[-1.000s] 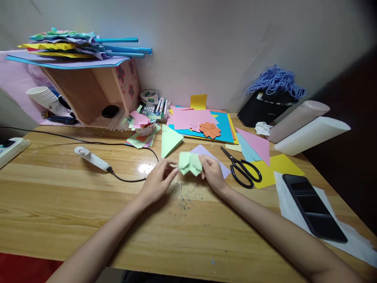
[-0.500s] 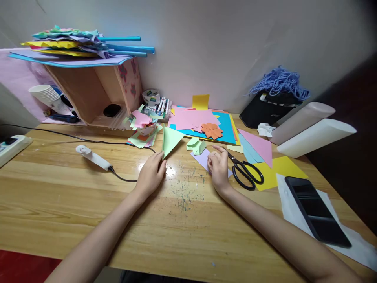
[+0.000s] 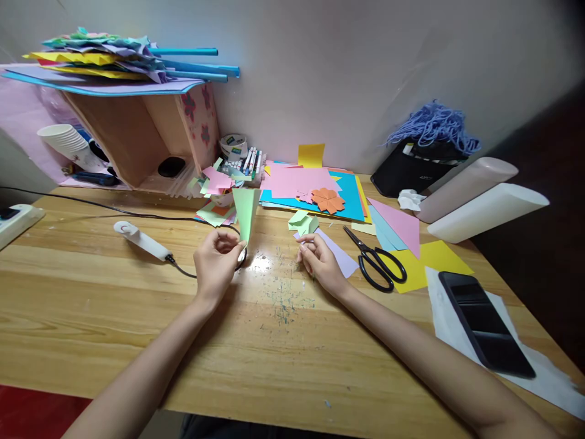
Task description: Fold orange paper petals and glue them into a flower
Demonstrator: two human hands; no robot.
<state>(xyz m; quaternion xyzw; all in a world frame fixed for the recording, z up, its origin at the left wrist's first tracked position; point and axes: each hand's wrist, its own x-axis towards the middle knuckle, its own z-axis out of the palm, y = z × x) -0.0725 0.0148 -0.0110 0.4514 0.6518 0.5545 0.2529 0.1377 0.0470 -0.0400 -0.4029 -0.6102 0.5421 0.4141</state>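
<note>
My left hand pinches the lower tip of a light green folded paper between thumb and fingers. The sheet stands upright and narrows downward to the fingertips. My right hand is held over the table with fingers loosely bent and apart, and I see nothing in it. Just beyond those fingers lie folded light green paper pieces. A purple paper sheet is partly hidden by that hand. To its right rest black-handled scissors, blades pointing away.
Stacked coloured paper with an orange paper flower lies at the back. A phone is at right, a white corded device at left. A cardboard box stands back left; a black bag stands back right.
My left hand has shifted left and turned, and the green paper now shows as a narrower shape. My right hand has moved left, away from the scissors, with its fingers reaching inward.
</note>
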